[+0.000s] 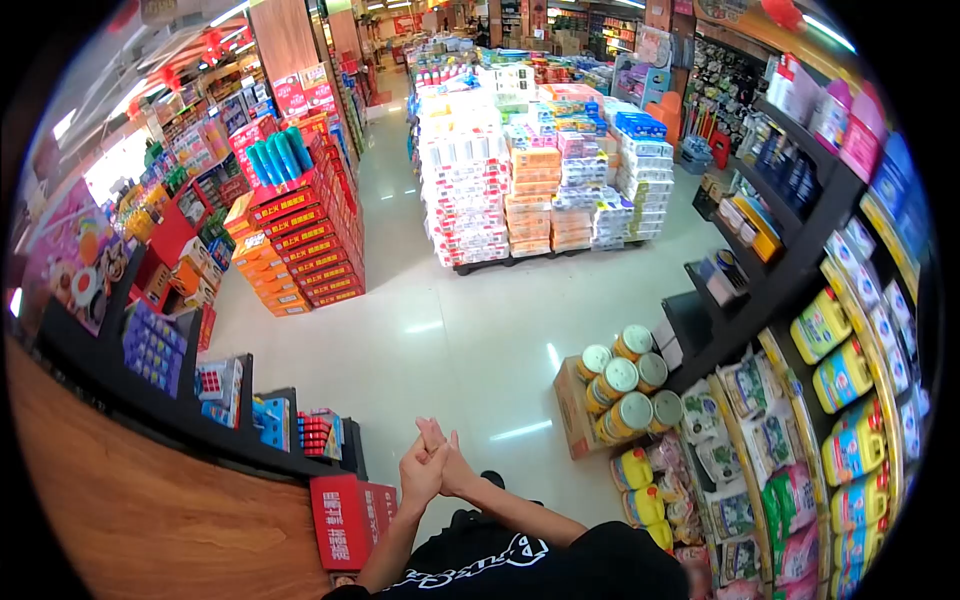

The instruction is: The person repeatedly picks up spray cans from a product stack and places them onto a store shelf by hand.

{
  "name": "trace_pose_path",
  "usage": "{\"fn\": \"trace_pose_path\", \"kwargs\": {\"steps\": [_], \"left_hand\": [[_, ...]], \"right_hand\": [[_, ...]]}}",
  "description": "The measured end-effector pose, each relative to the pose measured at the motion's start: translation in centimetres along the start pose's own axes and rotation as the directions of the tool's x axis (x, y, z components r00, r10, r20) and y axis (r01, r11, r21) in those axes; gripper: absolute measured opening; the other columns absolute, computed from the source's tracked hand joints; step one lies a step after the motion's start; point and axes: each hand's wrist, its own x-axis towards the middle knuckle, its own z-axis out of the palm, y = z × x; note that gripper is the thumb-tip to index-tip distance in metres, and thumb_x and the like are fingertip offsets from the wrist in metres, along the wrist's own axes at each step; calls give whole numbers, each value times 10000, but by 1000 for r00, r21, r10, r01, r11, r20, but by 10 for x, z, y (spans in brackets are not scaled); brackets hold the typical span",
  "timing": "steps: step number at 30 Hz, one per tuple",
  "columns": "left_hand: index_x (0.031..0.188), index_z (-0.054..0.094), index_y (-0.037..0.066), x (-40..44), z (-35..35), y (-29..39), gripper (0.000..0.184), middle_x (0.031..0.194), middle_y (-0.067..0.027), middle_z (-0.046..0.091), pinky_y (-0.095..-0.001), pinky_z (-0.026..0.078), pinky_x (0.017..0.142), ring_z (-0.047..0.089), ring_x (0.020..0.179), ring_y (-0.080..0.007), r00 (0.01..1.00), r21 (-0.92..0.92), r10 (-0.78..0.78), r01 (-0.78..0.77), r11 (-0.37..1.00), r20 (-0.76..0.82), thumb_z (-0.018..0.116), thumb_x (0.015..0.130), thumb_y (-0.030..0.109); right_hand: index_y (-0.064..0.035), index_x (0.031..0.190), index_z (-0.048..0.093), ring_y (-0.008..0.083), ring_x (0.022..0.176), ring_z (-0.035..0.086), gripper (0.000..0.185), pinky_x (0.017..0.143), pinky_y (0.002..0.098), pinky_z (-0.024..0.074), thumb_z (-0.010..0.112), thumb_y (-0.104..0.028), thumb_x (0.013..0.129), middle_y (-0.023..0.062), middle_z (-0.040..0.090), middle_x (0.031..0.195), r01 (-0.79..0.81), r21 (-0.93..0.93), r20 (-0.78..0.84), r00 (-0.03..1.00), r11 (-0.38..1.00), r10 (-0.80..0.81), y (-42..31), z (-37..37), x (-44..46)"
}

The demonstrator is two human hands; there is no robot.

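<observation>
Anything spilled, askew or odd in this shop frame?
Nothing stands out. The visible floor shows no spill, and the yellow containers stand upright on their carton. The right-hand shelves appear slanted, though probably just from lens distortion.

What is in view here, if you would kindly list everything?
Stacked packs: many, mostly white and orange, centre back
Red cartons: one stack, red, left of centre
Lidded tubs: at least six, yellow, right of centre
Cardboard box: one, brown, by the tubs
Yellow jugs: several, yellow, right shelves
Bagged goods: many, green, white and pink, lower right
Other goods: many, mixed colours, left, right and back
Red box: one, red, lower left of centre
Wooden surface: one, brown, lower left
Floor: one, pale, centre
Shirt: one, black, bottom edge
Left hand and right hand: one each, bare, touching, lower centre
</observation>
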Motion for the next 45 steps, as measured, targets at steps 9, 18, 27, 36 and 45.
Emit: {"fn": "trace_pose_path", "kwargs": {"steps": [9,18,27,36,45], "left_hand": [[1230,598,-32,164,-8,-29,353,972,-57,660,-265,492,785,594,886,-95,977,-206,-6,-39,978,-215,645,894,63],[1239,631,10,340,-73,-59,402,581,43,500,-225,375,505,418,547,-23,952,29,-53,65,997,-302,709,860,119],[1161,676,0,531,-157,-52,387,568,43,489,-234,358,492,404,540,-26,959,-9,-92,93,996,-268,767,812,140],[1062,654,-31,657,-229,-95,359,579,28,505,-249,396,504,461,550,-44,907,74,-71,111,991,-416,784,794,170],[1045,627,-24,854,-326,-89,408,533,-38,519,-304,442,510,495,505,-110,912,141,-181,247,959,-368,730,828,306]], "right_hand": [[-145,1559,106,455,1464,114,734,1051,743,145,331,-552,990,149,129,1611,11,-98,153,988,995,4,35,-21,165],[-136,1549,178,447,1461,131,778,1047,739,182,441,-555,949,200,102,1601,-79,-258,176,976,963,127,80,1,346],[-98,1541,163,416,1471,126,815,1076,711,170,440,-577,943,207,116,1597,-133,-265,165,970,955,181,96,21,546],[-45,1530,140,419,1471,125,850,1071,719,167,399,-606,947,217,109,1598,-131,-190,311,932,973,186,115,73,696],[10,1516,129,408,1470,147,816,1114,668,152,434,-501,958,229,184,1576,10,-237,391,916,972,86,134,106,910]]}}
